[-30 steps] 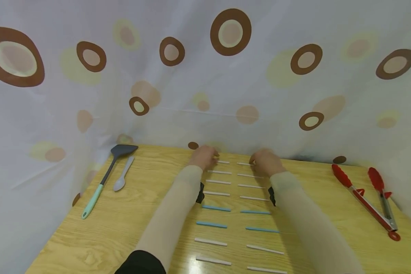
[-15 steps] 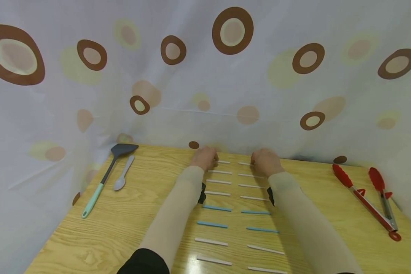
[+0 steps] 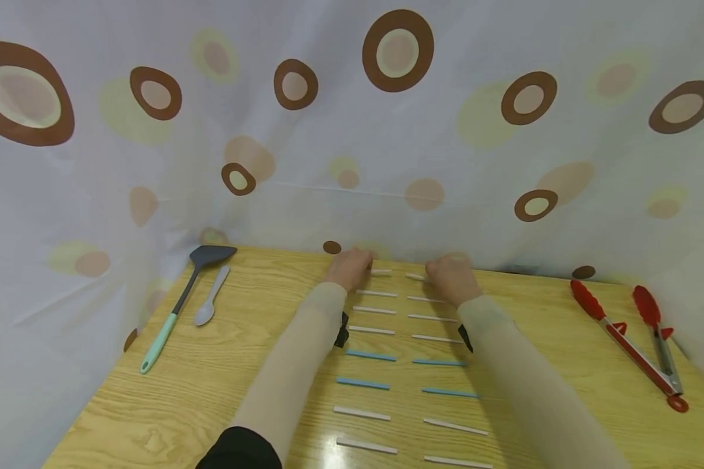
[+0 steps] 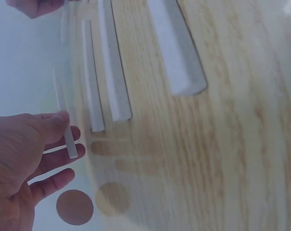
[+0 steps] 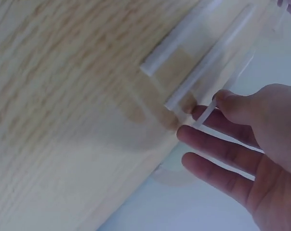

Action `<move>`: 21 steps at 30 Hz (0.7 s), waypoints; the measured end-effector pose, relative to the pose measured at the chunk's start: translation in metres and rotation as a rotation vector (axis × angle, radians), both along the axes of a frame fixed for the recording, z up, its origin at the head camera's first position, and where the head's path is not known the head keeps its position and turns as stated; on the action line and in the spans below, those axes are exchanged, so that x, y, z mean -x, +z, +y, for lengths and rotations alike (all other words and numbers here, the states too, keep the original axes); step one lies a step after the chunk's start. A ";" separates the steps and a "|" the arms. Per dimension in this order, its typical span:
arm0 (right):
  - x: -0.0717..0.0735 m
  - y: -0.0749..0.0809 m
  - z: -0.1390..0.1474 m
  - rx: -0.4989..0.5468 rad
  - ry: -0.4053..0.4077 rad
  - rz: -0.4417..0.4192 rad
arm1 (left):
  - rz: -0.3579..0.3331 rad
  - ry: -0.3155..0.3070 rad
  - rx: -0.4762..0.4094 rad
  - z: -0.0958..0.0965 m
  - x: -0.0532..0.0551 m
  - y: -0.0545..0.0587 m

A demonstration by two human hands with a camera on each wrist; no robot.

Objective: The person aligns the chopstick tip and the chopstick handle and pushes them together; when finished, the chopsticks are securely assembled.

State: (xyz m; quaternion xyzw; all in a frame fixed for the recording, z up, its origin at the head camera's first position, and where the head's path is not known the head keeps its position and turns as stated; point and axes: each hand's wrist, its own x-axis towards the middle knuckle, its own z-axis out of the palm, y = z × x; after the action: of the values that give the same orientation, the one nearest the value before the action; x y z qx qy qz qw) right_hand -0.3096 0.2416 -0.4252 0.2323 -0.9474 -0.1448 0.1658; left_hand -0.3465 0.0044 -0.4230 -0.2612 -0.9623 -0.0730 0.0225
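At the far edge of the table, my left hand (image 3: 350, 268) pinches one end of a white, matte, chalk-like stick (image 4: 62, 103) between thumb and fingers. The left wrist view shows this stick raised off the wood. Opposite it, my right hand (image 3: 453, 277) pinches another white stick (image 5: 208, 113) by its end, thumb on top and the other fingers spread below. Nearer me, two columns of similar sticks lie in rows: white ones such as this stick (image 3: 373, 311), blue ones such as this stick (image 3: 362, 383), then more white ones in front.
On the left lie a turner (image 3: 169, 326) with a mint handle and a grey spoon (image 3: 208, 306). Red-tipped tongs (image 3: 639, 355) lie spread at the right. A dotted white cloth (image 3: 387, 143) hangs behind the wooden table (image 3: 129, 417).
Both hands have lifted their sticks slightly from the far row; the left stick now sits higher in the head view and the right one tilts. The other sticks lie as before.
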 end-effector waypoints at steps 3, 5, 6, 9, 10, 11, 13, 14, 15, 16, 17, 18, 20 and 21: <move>-0.004 0.005 0.004 0.034 0.050 -0.040 | -0.033 -0.018 -0.027 -0.003 -0.001 0.003; -0.007 0.010 0.008 0.083 0.074 -0.104 | -0.048 -0.038 -0.054 -0.005 -0.003 0.007; -0.009 0.012 0.010 0.117 0.081 -0.144 | -0.050 -0.052 -0.063 -0.007 -0.004 0.008; -0.017 0.018 0.016 0.228 0.087 -0.250 | -0.039 -0.102 -0.095 -0.010 -0.008 0.013; -0.020 0.020 0.018 0.264 0.093 -0.273 | -0.035 -0.117 -0.104 -0.012 -0.010 0.015; -0.023 0.022 0.020 0.290 0.108 -0.279 | -0.032 -0.130 -0.108 -0.013 -0.012 0.016; -0.030 0.024 0.024 0.336 0.143 -0.273 | -0.031 -0.152 -0.120 -0.017 -0.017 0.019; -0.033 0.025 0.025 0.346 0.167 -0.257 | -0.030 -0.162 -0.122 -0.019 -0.021 0.020; -0.036 0.025 0.026 0.354 0.179 -0.251 | -0.032 -0.168 -0.128 -0.021 -0.024 0.022; -0.040 0.027 0.027 0.356 0.196 -0.237 | -0.033 -0.174 -0.130 -0.023 -0.028 0.023; -0.043 0.028 0.027 0.356 0.208 -0.221 | -0.025 -0.185 -0.138 -0.025 -0.032 0.024; -0.047 0.030 0.026 0.352 0.215 -0.210 | -0.021 -0.194 -0.144 -0.026 -0.036 0.026; -0.054 0.033 0.025 0.333 0.239 -0.182 | 0.009 -0.217 -0.145 -0.029 -0.045 0.028; -0.058 0.035 0.023 0.330 0.250 -0.174 | 0.024 -0.229 -0.147 -0.030 -0.049 0.030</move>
State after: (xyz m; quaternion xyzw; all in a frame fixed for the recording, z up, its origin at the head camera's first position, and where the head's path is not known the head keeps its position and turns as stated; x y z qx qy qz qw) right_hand -0.2520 0.2645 -0.3905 0.3294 -0.9328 0.0543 0.1359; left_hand -0.2977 -0.0259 -0.3934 -0.3679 -0.9179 -0.1421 0.0446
